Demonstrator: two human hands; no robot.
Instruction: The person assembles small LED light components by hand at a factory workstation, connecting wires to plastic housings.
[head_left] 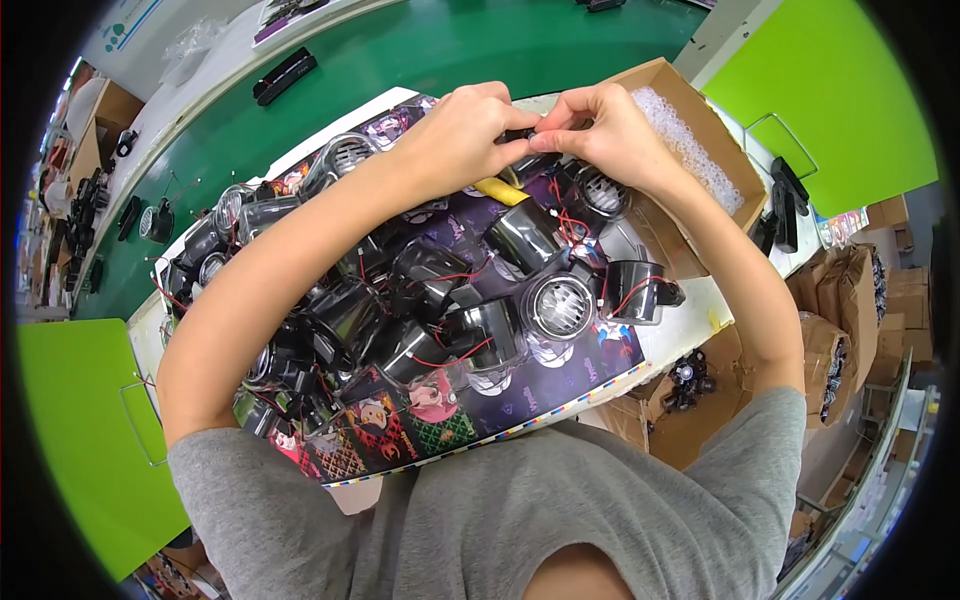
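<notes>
My left hand (470,128) and my right hand (605,128) meet over the far side of the board, fingertips pinched together. What they hold between them is too small and covered to make out. Just under the fingers, a dark part shows only in part, beside a yellow strip (502,191). Nearest to my right hand lies a black housing with a slotted round end (604,194). Several more glossy black cylindrical housings (523,236) with thin red wires (572,226) lie heaped below and left of my hands. One shows a clear, grille-like round end (559,307).
A printed colourful board (540,388) carries the housings. At the right, a cardboard box (668,82) holds small clear plastic pieces (690,145). Beyond runs a green conveyor belt (420,60) with a black part (285,76). Bright green panels (830,100) stand at both sides.
</notes>
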